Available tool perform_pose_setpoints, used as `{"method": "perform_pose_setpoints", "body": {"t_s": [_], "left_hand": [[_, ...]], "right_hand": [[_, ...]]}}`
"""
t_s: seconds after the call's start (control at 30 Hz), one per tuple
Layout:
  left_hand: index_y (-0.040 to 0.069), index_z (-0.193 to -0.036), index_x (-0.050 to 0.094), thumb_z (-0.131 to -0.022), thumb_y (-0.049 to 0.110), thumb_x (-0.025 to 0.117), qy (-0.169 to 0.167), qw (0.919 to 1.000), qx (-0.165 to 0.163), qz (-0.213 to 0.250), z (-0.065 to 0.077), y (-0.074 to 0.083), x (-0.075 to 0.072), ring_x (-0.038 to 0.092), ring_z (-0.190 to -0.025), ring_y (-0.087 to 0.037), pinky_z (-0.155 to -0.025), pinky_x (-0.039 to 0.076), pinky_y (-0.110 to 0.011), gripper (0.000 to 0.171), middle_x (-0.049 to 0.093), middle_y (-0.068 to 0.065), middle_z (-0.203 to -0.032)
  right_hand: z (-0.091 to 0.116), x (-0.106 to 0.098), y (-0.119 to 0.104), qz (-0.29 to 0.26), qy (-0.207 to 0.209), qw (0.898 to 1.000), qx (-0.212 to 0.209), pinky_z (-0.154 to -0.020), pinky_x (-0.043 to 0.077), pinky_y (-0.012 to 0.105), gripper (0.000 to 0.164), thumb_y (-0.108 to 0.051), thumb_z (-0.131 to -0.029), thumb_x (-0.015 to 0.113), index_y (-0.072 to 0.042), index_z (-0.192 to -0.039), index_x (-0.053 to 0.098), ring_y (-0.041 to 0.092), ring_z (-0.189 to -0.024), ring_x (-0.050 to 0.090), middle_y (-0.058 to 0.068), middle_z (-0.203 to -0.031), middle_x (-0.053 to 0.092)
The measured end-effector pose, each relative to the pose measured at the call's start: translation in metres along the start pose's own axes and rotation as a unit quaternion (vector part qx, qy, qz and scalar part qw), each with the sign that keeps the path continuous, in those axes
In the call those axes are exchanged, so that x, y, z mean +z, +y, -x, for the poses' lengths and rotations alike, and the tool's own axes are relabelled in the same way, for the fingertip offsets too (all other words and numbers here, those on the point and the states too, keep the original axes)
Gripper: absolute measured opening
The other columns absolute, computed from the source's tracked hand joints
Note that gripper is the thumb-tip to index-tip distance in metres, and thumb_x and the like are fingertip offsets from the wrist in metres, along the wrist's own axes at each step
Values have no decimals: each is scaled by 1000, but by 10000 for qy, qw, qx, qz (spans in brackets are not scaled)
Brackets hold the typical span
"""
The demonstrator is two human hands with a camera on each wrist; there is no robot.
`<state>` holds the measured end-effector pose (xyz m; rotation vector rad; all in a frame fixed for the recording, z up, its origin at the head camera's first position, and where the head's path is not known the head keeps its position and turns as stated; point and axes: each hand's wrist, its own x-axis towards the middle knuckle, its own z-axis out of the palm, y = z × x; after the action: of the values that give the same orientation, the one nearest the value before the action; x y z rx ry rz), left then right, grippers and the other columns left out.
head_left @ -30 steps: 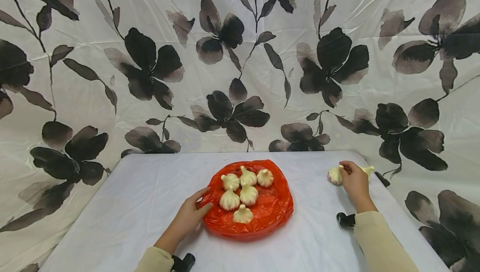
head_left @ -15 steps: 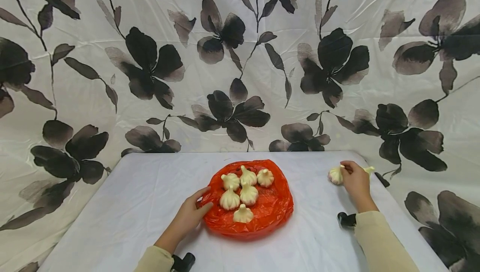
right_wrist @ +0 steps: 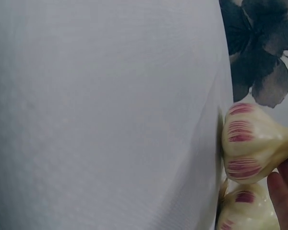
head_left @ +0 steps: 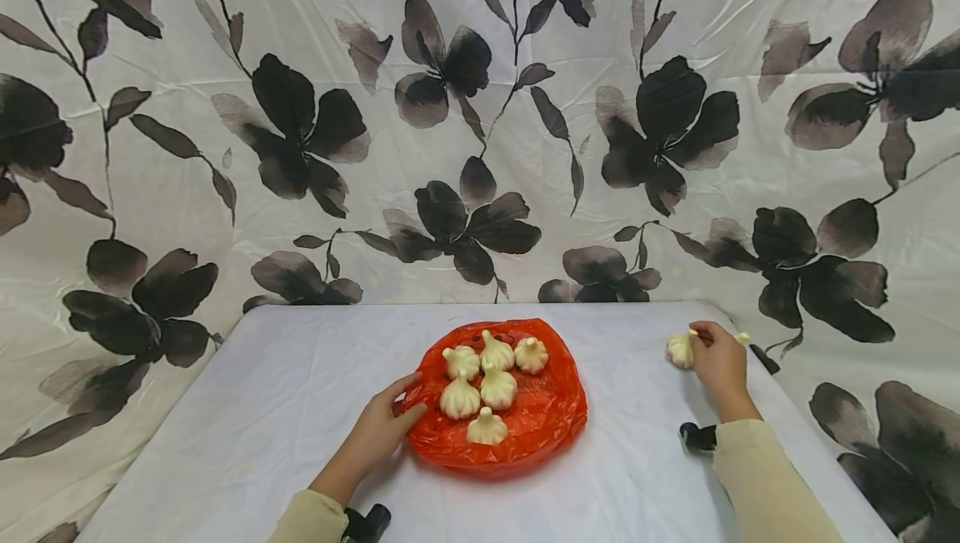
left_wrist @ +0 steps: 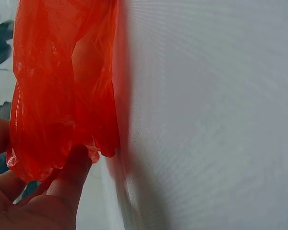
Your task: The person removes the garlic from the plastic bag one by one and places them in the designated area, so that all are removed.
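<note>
Garlic (head_left: 679, 351) is pinched by the right hand (head_left: 722, 368), its neck (right_wrist: 285, 136) likely handiest. The left hand (head_left: 378, 433), fingers spread, probably steadies the bag (head_left: 551, 414).

Garlic bulb (right_wrist: 247, 139) — purple-streaked, upright | six pale bulbs (head_left: 458, 399) — on crinkled red plastic (head_left: 540, 422)
</note>
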<state>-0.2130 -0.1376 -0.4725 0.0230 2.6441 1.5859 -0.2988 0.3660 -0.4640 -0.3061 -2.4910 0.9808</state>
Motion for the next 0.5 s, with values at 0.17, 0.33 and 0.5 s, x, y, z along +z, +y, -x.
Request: {"method": "perform_pose_setpoints", "body": {"t_s": [0.17, 0.33, 0.5], "left_hand": [[18, -144, 47, -92, 20, 65, -10, 10000, -22, 29, 1, 1, 0, 58, -122, -32, -90, 56, -39, 55, 47, -16, -146], [17, -144, 46, -92, 20, 64, -18, 10000, 11, 15, 1, 2, 0, 58, -122, -33, -90, 56, -39, 55, 47, -17, -146], [18, -144, 46, -92, 20, 64, -7, 10000, 35, -18, 1, 1, 0, 56, -124, -34, -92, 55, -40, 55, 46, -16, -147]], "right_hand": [[1, 0, 0, -2, -7, 10000, 50, -81, 52, 43, 27, -8, -97, 52, 3, -119, 62, 36, -102, 63, 25, -116, 65], [1, -1, -2, -6, -32, 10000, -7, -87, 51, 47, 27, -9, -96, 52, 1, -119, 62, 37, -108, 62, 23, -118, 65], [1, -3, -9, 166, -31, 9996, -238, -94, 47, 53, 28, -9, -95, 51, -1, -120, 62, 41, -114, 58, 23, -122, 64]]}}
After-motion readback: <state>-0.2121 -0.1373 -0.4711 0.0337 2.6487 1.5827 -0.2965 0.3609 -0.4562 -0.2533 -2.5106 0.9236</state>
